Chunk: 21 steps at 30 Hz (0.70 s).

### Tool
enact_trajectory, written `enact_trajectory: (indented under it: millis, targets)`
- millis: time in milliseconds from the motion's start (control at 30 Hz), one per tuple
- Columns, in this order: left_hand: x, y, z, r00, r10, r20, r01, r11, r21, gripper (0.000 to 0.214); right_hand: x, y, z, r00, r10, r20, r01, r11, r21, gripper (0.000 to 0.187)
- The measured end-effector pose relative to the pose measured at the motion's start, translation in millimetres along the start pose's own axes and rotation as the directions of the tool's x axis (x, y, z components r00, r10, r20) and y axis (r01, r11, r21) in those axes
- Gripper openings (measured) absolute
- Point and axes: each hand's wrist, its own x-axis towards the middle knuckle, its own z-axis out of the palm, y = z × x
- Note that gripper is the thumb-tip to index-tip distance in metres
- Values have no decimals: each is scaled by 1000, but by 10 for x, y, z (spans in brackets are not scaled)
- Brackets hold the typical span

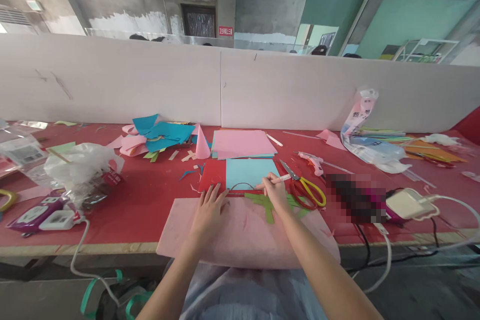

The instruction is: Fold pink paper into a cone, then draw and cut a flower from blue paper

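My right hand (275, 191) is closed around a white pen (284, 178), its tip down at a light blue sheet of paper (249, 170). A dark curved line (242, 183) runs over the lower part of that sheet. My left hand (212, 207) lies with fingers spread over the lower edge of a red sheet (212, 174), left of the blue one. Green paper strips (268, 209) lie beside and under my right wrist, on a pink cloth-like mat (240, 237). Just right of that hand, scissors (313, 191) with yellow and red handles rest with blades pointing away.
Behind the sheets lies a pink paper stack (242, 142), with a pink paper cone (202, 143) and teal scraps (168, 132) to its left. A glue gun (312, 161) lies at right. Power strips (41, 212) with cables flank both sides. A white partition (285, 92) closes the back.
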Motion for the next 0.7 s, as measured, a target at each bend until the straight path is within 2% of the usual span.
enact_trajectory:
  millis: [133, 300, 567, 700]
  targets:
    - [-2, -13, 26, 1000, 13, -21, -13, 1000, -1, 40, -4, 0, -4, 999, -38, 18, 38, 999, -12, 26]
    - [2, -21, 41, 999, 20, -32, -20, 1000, 3, 40, 8, 33, 12, 1000, 9, -10, -9, 1000, 22, 24]
    - [-2, -1, 5, 1000, 12, -25, -12, 1000, -8, 40, 14, 30, 5, 1000, 14, -22, -14, 999, 29, 24]
    - [4, -8, 22, 999, 14, -40, -15, 1000, -20, 40, 20, 37, 16, 999, 26, -43, -22, 996, 82, 25]
